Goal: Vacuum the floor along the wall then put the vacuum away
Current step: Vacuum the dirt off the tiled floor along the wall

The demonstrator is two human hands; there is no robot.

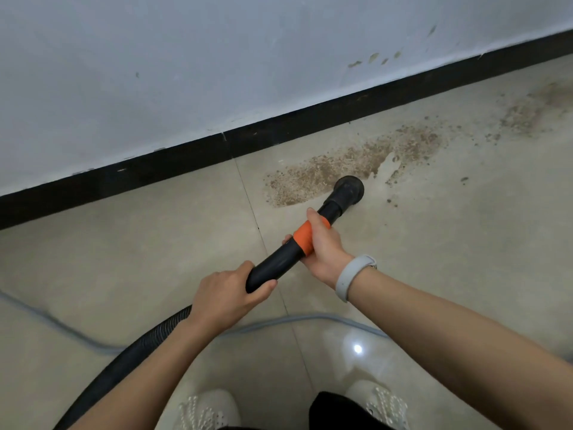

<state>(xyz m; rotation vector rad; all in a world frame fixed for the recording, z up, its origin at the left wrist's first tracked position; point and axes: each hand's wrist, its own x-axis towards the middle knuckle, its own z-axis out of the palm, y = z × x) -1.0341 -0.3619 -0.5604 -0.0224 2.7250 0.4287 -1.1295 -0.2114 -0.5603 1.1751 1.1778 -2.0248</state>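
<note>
The floor (434,259) runs pale and tiled under me, and the wall (186,72) with its black skirting (173,162) crosses the view at a slant, low on my left and climbing away to my right. A band of brown dust (347,169) lies on the floor just beside that skirting and thins out toward the far right. The vacuum wand (279,262) has its long axis pointing forward and to my right, from my body toward the wall, and its round nozzle (348,189) sits on the near edge of the dust, ahead of both grips.

My right hand (322,243) is the nearer one to the nozzle; its grip is wrapped round the orange collar (305,238). My left hand (226,293) clasps the rear end of the wand, where the ribbed hose (130,358) trails off behind me to the left. A grey cable (62,327) lies across the floor near my shoes (210,408).

I judge the next stroke runs rightward along the skirting, where the floor is open; the cable behind could snag my feet.
</note>
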